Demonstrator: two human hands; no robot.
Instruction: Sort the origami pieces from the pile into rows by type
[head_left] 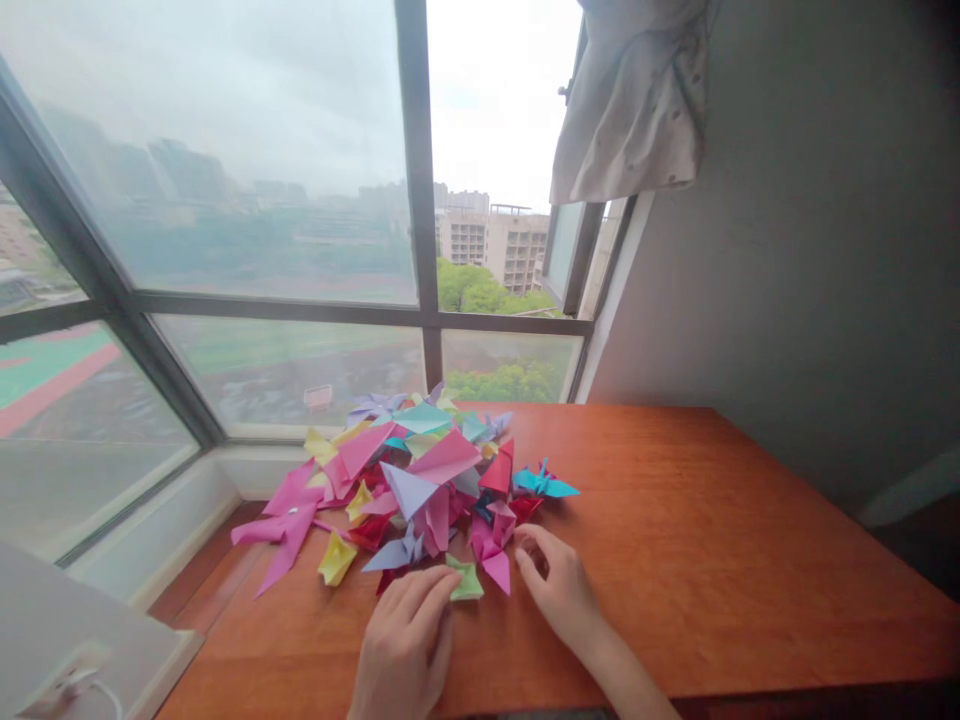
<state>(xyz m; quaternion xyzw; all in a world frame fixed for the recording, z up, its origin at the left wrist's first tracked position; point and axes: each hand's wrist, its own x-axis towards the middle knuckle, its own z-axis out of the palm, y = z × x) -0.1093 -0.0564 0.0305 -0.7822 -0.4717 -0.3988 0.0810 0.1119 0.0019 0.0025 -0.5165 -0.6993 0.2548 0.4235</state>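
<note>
A heap of folded paper shapes [420,480] in pink, purple, yellow, red and teal lies on the left part of an orange wooden table [712,560]. My left hand [405,640] rests palm down at the near edge of the heap, its fingertips touching a small light green folded piece [466,580]. My right hand [559,590] lies just right of that piece, fingers curled and pointing toward it and a pink folded shape [491,560]. Neither hand has lifted anything. A teal paper crane [544,483] sits at the heap's right side.
Large windows [262,200] with dark frames run behind and to the left of the table. A grey wall [810,250] stands on the right, with a bunched pale curtain [637,100] above. A white object with a cable [67,680] sits at the lower left.
</note>
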